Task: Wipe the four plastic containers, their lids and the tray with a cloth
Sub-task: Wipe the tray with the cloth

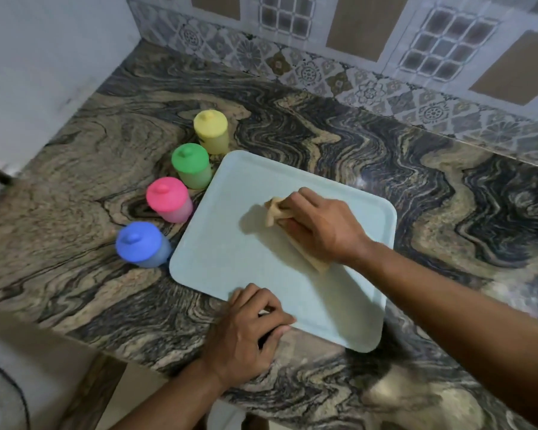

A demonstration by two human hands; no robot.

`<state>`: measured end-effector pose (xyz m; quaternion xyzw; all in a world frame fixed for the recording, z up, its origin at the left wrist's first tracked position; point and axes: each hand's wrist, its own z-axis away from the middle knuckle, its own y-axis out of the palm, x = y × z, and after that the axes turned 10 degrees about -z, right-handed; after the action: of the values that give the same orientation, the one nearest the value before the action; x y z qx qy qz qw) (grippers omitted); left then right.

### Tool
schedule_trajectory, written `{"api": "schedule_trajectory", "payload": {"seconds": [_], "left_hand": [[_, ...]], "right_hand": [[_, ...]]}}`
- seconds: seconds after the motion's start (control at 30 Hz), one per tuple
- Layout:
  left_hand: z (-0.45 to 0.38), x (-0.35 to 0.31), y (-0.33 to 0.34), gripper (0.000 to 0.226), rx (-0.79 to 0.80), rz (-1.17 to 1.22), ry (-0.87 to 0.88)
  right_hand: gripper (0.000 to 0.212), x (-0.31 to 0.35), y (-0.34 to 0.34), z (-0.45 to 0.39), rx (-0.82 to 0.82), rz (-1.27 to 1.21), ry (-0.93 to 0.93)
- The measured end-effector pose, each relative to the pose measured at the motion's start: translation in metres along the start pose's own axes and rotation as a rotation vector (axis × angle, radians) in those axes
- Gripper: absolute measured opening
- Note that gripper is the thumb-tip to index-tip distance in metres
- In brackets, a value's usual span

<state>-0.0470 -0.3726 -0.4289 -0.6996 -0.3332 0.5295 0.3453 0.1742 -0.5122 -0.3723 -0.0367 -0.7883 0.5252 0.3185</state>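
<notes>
Pale blue tray [230,243] flat on our counter [416,169], tan cloth [277,212] bunched on it. Our right hand [323,225] grips the cloth, pressing down; left hand [249,324] pinches the tray's near edge.

- The tabletop [292,125] is polished stone with swirling veins of black, grey and tan, its front edge running across the lower left.
- A tiled wall [370,41] stands along the tabletop's far edge, with a band of floral-patterned tiles at the bottom and window-like grid motifs and brown panels above.
- A plain pale wall [44,57] meets the tabletop's left edge.
- A dark cable [16,389] hangs below the tabletop's front left corner.
</notes>
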Motion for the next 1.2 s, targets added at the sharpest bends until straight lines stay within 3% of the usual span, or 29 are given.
{"api": "schedule_trajectory", "payload": {"seconds": [0.13,0.23,0.33,0.5,0.6,0.73,0.83,0.97,1.07,1.2], "left_hand": [[0.006,-0.002,0.003,0.026,-0.058,-0.061,0.059],[0.010,-0.003,0.004,0.029,-0.098,-0.109,0.079],[0.011,0.000,0.007,0.031,-0.102,-0.104,0.065],[0.008,-0.002,0.003,0.033,-0.064,-0.069,0.021],[0.006,-0.001,0.002,0.034,-0.062,-0.057,0.007],[0.006,-0.001,0.003,0.036,-0.072,-0.053,-0.018],[0.006,-0.001,0.002,0.035,-0.054,-0.026,-0.033],[0.003,-0.003,-0.003,0.031,-0.034,-0.018,-0.046],[0.003,-0.004,-0.004,0.021,-0.033,-0.009,-0.035],[0.005,-0.002,0.000,0.031,-0.033,-0.025,-0.033]], "right_hand": [[0.030,0.054,0.036,0.010,0.230,-0.186,-0.157],[0.026,0.057,0.058,0.014,0.281,-0.085,-0.279],[0.026,0.042,0.061,0.009,0.246,-0.035,-0.350],[0.021,-0.029,0.026,-0.041,0.039,0.114,-0.175],[0.025,-0.069,0.006,-0.066,0.025,0.217,-0.133],[0.029,-0.065,0.008,-0.067,-0.008,0.259,-0.090],[0.030,-0.032,0.013,-0.063,-0.092,0.123,-0.018],[0.030,0.039,0.042,-0.049,0.086,-0.114,-0.170],[0.031,0.069,0.077,-0.037,0.251,-0.119,-0.352],[0.027,0.057,0.093,-0.050,0.246,-0.078,-0.437]]}}
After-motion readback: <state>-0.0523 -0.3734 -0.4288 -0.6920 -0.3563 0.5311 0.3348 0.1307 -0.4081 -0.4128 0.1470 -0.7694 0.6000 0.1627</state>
